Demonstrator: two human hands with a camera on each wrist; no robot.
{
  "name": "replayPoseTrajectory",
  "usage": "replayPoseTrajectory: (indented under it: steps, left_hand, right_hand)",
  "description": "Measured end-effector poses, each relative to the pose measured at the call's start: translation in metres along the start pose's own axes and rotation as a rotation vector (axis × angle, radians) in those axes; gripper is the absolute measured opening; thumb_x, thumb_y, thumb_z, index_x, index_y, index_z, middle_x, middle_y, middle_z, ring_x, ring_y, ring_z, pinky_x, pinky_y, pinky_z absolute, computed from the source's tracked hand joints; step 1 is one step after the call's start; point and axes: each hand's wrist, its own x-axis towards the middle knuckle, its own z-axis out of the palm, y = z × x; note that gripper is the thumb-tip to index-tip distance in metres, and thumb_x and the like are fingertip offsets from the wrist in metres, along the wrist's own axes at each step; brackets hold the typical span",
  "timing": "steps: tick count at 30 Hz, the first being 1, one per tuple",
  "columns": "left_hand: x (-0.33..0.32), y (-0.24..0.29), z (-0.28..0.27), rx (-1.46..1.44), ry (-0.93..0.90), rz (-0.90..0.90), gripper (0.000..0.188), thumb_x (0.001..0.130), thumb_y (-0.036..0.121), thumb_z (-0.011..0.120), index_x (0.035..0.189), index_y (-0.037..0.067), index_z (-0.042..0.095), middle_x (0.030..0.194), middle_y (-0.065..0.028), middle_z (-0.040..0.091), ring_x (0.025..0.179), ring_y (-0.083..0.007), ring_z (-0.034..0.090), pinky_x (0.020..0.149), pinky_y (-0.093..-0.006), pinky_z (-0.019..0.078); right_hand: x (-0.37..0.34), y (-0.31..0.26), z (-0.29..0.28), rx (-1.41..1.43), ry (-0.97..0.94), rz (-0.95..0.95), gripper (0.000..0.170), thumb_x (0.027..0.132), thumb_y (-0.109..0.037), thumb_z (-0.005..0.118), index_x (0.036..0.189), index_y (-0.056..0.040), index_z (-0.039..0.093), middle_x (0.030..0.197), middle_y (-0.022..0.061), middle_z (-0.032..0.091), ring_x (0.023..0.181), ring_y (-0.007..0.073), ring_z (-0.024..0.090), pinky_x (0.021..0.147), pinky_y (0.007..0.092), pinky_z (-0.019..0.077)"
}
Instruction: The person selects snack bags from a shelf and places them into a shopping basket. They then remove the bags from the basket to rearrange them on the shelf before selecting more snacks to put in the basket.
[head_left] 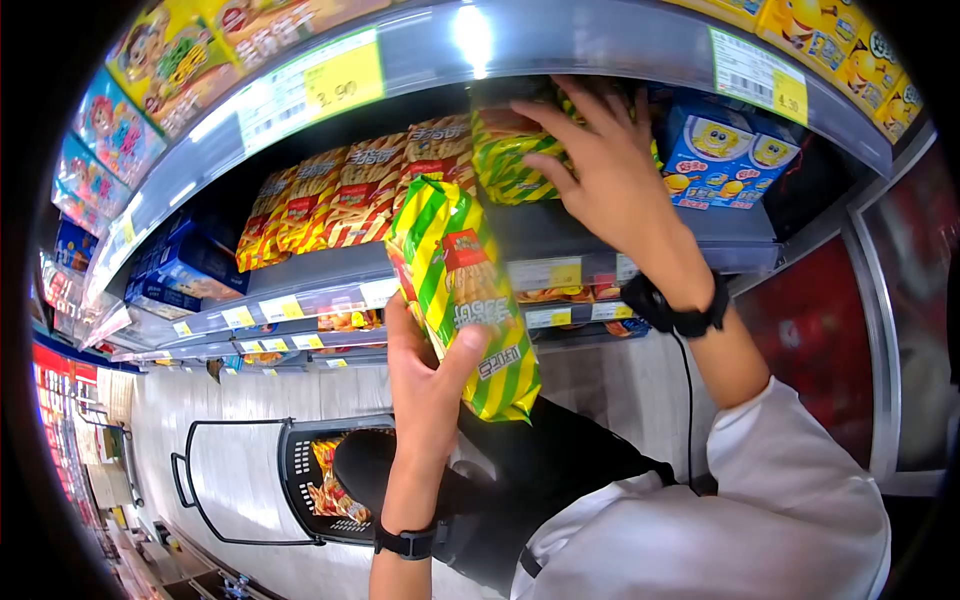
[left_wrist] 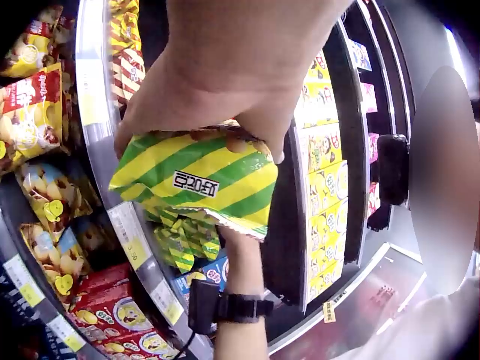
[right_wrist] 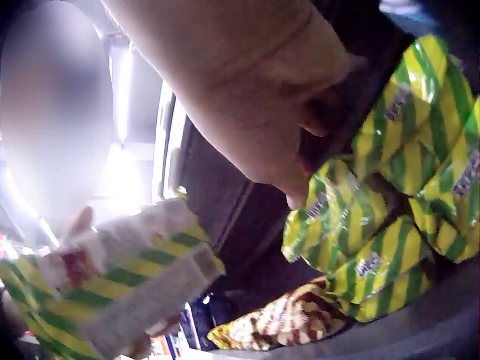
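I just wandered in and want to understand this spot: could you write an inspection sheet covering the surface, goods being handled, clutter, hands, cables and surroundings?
Surface: grey shelf, holding red-and-yellow packets and blue boxes.
Job's things: green-and-yellow packet, held; similar packets on the shelf.
Clutter: basket on the floor, packaged goods inside.
Hands: left hand grips the held packet; right hand reaches in, fingers spread at the similar packets.
Cables: black cable at the right wristband.
Surroundings: price labels along shelf edges.
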Motion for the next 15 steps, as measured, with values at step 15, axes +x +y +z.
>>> replayPoseTrajectory:
  steps: [15]
  left_hand:
    - [0.035,-0.032,0.082,0.749,-0.08,0.67,0.103,0.071,0.004,0.079,0.148,-0.002,0.01,0.137,-0.018,0.037,0.129,-0.0263,0.04,0.109,-0.0378,0.0336]
  right_hand:
    - [-0.071,-0.026,-0.045,1.109,-0.018,0.553,0.06,0.081,-0.018,0.077,0.128,0.0028,0.046,0.117,0.0209,0.061,0.102,0.0314,0.065,0.085,0.0379,0.0516]
